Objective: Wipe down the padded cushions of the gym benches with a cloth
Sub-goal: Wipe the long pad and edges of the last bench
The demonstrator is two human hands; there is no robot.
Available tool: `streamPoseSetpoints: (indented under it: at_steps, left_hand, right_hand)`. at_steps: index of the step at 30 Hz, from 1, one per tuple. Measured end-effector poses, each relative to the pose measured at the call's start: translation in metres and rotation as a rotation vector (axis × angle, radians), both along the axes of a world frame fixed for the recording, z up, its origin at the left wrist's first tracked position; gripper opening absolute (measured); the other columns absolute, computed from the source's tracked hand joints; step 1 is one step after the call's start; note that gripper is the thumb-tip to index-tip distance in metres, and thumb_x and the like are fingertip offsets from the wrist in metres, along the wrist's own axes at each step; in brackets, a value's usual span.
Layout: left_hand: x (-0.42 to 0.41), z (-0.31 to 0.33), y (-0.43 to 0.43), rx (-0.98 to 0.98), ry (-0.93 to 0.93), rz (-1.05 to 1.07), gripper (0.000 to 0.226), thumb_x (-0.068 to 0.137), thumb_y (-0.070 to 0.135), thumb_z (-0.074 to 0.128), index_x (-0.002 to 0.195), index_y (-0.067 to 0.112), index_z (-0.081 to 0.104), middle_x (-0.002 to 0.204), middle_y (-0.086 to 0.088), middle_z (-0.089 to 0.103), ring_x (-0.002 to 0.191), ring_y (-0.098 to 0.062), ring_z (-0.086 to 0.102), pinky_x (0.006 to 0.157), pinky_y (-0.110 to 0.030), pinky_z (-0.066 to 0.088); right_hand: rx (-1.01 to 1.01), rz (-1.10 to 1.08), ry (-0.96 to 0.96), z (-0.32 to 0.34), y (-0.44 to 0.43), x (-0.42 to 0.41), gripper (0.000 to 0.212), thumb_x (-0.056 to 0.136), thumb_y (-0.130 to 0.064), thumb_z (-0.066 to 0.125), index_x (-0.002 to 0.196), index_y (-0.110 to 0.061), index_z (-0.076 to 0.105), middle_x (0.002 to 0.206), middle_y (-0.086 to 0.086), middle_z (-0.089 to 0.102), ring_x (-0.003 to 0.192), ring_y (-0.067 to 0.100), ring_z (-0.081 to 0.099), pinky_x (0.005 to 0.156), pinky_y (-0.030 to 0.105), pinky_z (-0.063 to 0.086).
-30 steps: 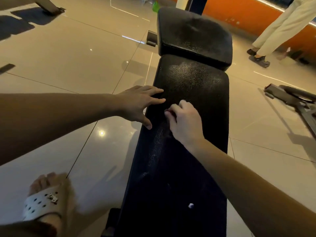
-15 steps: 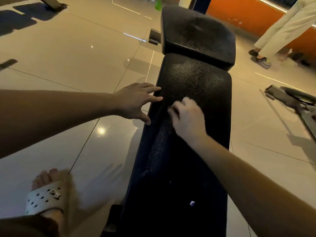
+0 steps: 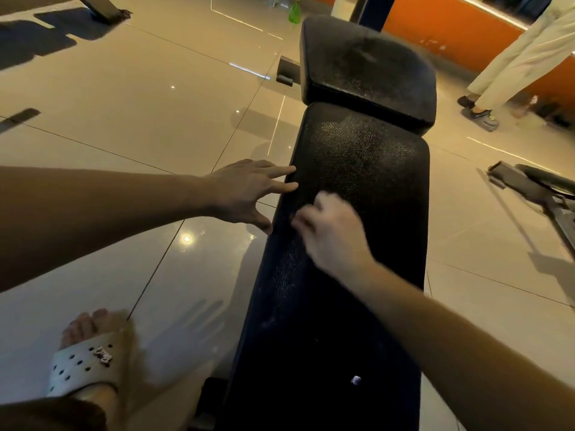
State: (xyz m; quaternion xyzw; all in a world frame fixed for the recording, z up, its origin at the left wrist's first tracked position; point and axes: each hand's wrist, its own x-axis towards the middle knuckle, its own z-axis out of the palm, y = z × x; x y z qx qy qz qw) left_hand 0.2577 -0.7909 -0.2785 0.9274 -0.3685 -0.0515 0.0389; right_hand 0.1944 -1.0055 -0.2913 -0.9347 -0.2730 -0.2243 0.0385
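Glossy tiled floor [image 3: 124, 98] all round. Long black cushion [image 3: 367, 157] up the middle, shorter cushion [image 3: 367, 66] just beyond. Left grip [image 3: 245, 191] straight-fingered, spread, touching the long cushion's left edge. Right grip [image 3: 333, 237] blurred, curled atop it; cannot tell whether holding anything.

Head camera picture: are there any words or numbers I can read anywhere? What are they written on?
Nothing here reads clearly.
Charm on the white sandal: it looks like letters, but is too blurred to read.
Small marks on the orange wall: too small to read.
Bench cushions: no word, label or number shows.
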Motion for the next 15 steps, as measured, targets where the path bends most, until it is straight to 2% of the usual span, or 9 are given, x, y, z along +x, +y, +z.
streamPoseSetpoints:
  at_steps: [2, 4, 6, 8, 10, 12, 13, 15]
  left_hand:
    - [-0.001, -0.002, -0.001, 0.001, -0.006, 0.005, 0.099, 0.082, 0.07, 0.065, 0.162, 0.034, 0.018, 0.171, 0.005, 0.003, 0.155, -0.022, 0.012, 0.122, -0.043, 0.02]
    - [-0.001, -0.001, -0.001, 0.003, -0.002, 0.007, 0.098, 0.083, 0.07, 0.065, 0.161, 0.034, 0.018, 0.171, 0.005, 0.004, 0.155, -0.022, 0.012, 0.122, -0.044, 0.02]
    - [0.0, 0.0, 0.0, 0.0, 0.002, 0.001, 0.097, 0.083, 0.069, 0.066, 0.161, 0.034, 0.019, 0.171, 0.006, 0.004, 0.155, -0.021, 0.013, 0.122, -0.043, 0.021]
    - [0.001, 0.001, 0.001, 0.004, -0.006, -0.018, 0.097, 0.083, 0.068, 0.066, 0.161, 0.034, 0.02, 0.171, 0.005, 0.004, 0.154, -0.02, 0.014, 0.12, -0.041, 0.02]
    - [0.002, 0.002, 0.001, 0.003, -0.013, -0.024, 0.096, 0.083, 0.069, 0.066, 0.161, 0.034, 0.021, 0.171, 0.005, 0.004, 0.154, -0.02, 0.015, 0.12, -0.039, 0.02]
    - [0.002, 0.002, 0.001, -0.009, -0.005, -0.02, 0.097, 0.083, 0.069, 0.066, 0.161, 0.035, 0.02, 0.171, 0.006, 0.003, 0.154, -0.02, 0.015, 0.12, -0.039, 0.02]
    - [0.001, 0.001, 0.002, -0.015, -0.002, -0.017, 0.097, 0.083, 0.069, 0.067, 0.161, 0.035, 0.02, 0.171, 0.006, 0.003, 0.154, -0.02, 0.016, 0.12, -0.039, 0.021]
    - [0.002, -0.002, 0.002, -0.02, 0.001, -0.015, 0.097, 0.083, 0.068, 0.068, 0.161, 0.035, 0.02, 0.171, 0.007, 0.003, 0.154, -0.021, 0.017, 0.119, -0.041, 0.022]
  right_hand:
    - [0.094, -0.214, -0.026, 0.012, -0.002, 0.035, 0.022, 0.096, -0.031, 0.063, 0.1, -0.012, 0.074, 0.089, 0.009, 0.053, 0.084, 0.029, 0.054, 0.071, 0.046, 0.049]
    - [0.166, -0.31, -0.024, 0.007, 0.007, 0.026, 0.02, 0.096, -0.03, 0.063, 0.105, -0.014, 0.073, 0.091, 0.007, 0.052, 0.086, 0.025, 0.052, 0.072, 0.046, 0.049]
    - [0.161, -0.212, 0.032, -0.011, 0.016, -0.019, 0.015, 0.095, -0.027, 0.065, 0.103, -0.016, 0.07, 0.092, 0.005, 0.05, 0.085, 0.022, 0.049, 0.07, 0.043, 0.048]
    - [0.119, 0.03, 0.166, -0.027, 0.018, -0.081, 0.011, 0.095, -0.026, 0.066, 0.097, -0.015, 0.066, 0.09, 0.005, 0.049, 0.081, 0.022, 0.047, 0.067, 0.041, 0.045]
    - [-0.024, 0.27, 0.267, -0.03, 0.01, -0.124, 0.014, 0.097, -0.029, 0.061, 0.095, -0.016, 0.066, 0.09, 0.004, 0.049, 0.081, 0.021, 0.045, 0.068, 0.038, 0.043]
    - [-0.186, 0.412, 0.247, -0.023, -0.002, -0.112, 0.017, 0.099, -0.033, 0.058, 0.095, -0.019, 0.066, 0.092, 0.003, 0.051, 0.083, 0.02, 0.045, 0.07, 0.035, 0.038]
    - [-0.209, 0.398, 0.201, -0.019, -0.005, -0.092, 0.016, 0.097, -0.034, 0.059, 0.093, -0.02, 0.067, 0.091, 0.003, 0.052, 0.083, 0.021, 0.046, 0.07, 0.036, 0.037]
    - [-0.113, 0.212, 0.073, -0.008, -0.003, -0.037, 0.013, 0.092, -0.03, 0.067, 0.091, -0.018, 0.07, 0.087, 0.006, 0.053, 0.081, 0.026, 0.052, 0.068, 0.039, 0.039]
